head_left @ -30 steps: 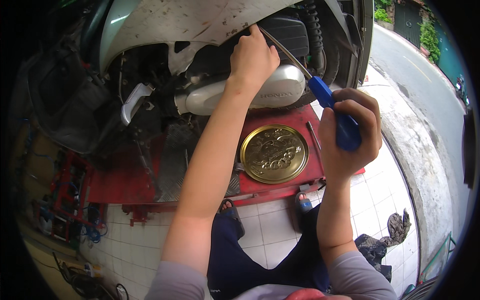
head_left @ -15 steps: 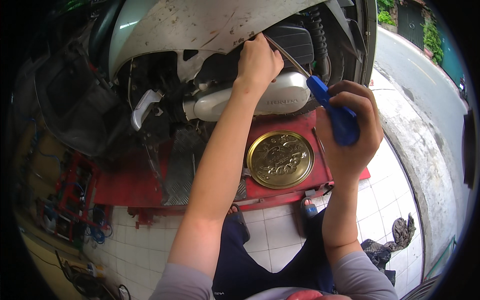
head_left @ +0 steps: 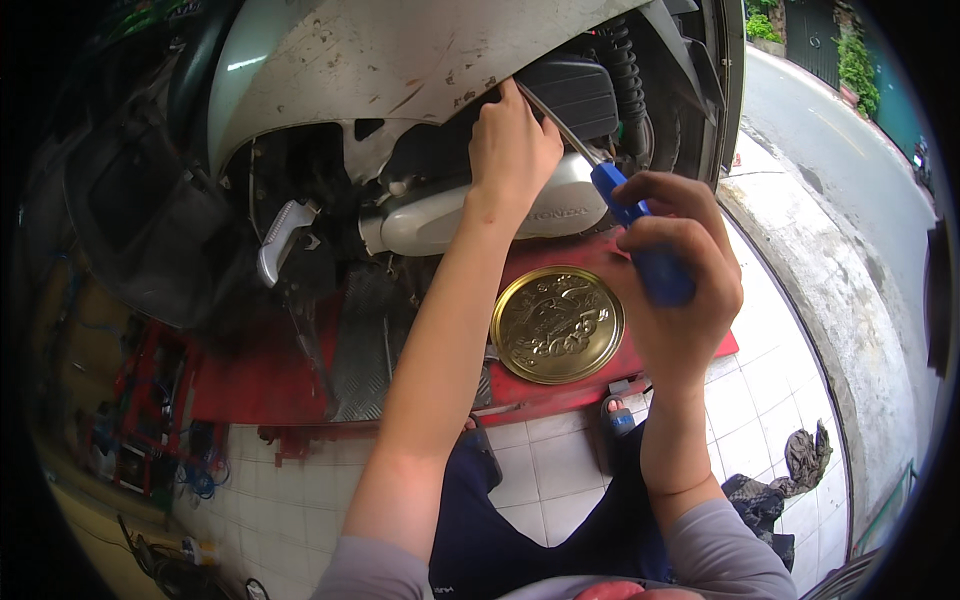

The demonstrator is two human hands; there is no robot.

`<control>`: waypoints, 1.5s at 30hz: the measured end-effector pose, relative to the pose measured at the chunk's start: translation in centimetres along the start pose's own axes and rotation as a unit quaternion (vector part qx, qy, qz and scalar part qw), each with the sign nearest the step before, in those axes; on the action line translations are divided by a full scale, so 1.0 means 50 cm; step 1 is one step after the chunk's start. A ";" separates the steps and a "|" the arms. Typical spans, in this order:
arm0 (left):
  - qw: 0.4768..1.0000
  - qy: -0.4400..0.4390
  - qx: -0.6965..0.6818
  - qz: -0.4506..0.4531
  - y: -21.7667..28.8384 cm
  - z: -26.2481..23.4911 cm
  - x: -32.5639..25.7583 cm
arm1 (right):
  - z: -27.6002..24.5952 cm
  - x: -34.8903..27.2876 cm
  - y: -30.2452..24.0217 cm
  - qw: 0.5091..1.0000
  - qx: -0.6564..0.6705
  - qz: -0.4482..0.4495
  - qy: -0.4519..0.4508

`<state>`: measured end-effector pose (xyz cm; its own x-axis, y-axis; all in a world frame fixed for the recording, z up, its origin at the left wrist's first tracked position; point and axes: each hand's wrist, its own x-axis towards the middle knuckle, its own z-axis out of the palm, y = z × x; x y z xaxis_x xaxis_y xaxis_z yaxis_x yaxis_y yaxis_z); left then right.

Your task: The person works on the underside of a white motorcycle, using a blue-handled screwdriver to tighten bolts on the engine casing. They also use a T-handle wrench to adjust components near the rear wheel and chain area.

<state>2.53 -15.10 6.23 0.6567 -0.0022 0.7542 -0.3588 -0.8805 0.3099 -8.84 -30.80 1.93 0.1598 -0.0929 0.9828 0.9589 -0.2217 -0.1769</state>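
Note:
My right hand (head_left: 690, 285) is curled around the blue handle (head_left: 612, 190) of a long-shafted screwdriver, blurred by motion. Its metal shaft (head_left: 560, 125) slants up and left to the lower edge of a scuffed, pale body panel (head_left: 370, 65) on a motor scooter. At that edge, beside the shaft's tip, my left hand (head_left: 512, 155) has its fingers bent and the index finger raised against the panel. Whatever the left fingertips grip is hidden. Below them lies the silver engine cover (head_left: 430, 222), with the black ribbed housing (head_left: 575, 95) behind the shaft.
A round gold tin lid (head_left: 557, 325) lies on the red lift platform (head_left: 260, 375) beneath the scooter. A silver footrest (head_left: 284, 240) sticks out at left, and the coil shock absorber (head_left: 628, 75) stands right of the housing. Dark rags (head_left: 805, 460) lie on the white tiles.
The right hand and the screwdriver handle have shifted slightly left, and the handle has turned in the grip. The left hand stays at the panel edge, its index finger now straighter.

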 end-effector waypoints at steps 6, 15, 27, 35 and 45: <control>0.776 -0.030 -0.610 -0.154 0.088 -0.023 -0.148 | 0.016 0.008 -0.027 0.996 0.040 0.075 -0.034; 0.334 -0.151 -0.922 -0.127 0.074 -0.061 -0.199 | 0.016 0.011 -0.073 0.989 0.031 0.097 -0.109; 0.332 -0.183 -0.905 -0.193 0.104 -0.085 -0.162 | -0.016 0.035 -0.150 0.924 -0.251 0.282 -0.060; 0.389 -0.183 -0.885 -0.177 0.080 -0.084 -0.164 | 0.001 0.072 -0.156 0.969 -0.212 0.059 -0.114; 0.411 -0.176 -0.875 -0.186 0.091 -0.096 -0.160 | -0.036 0.095 -0.160 0.968 -0.173 0.089 -0.159</control>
<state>-7.56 -16.80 4.38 0.8272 -0.3614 0.4302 0.0845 0.8370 0.5407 -16.17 -31.24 7.90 0.4326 0.1307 0.8921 0.7819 -0.5471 -0.2990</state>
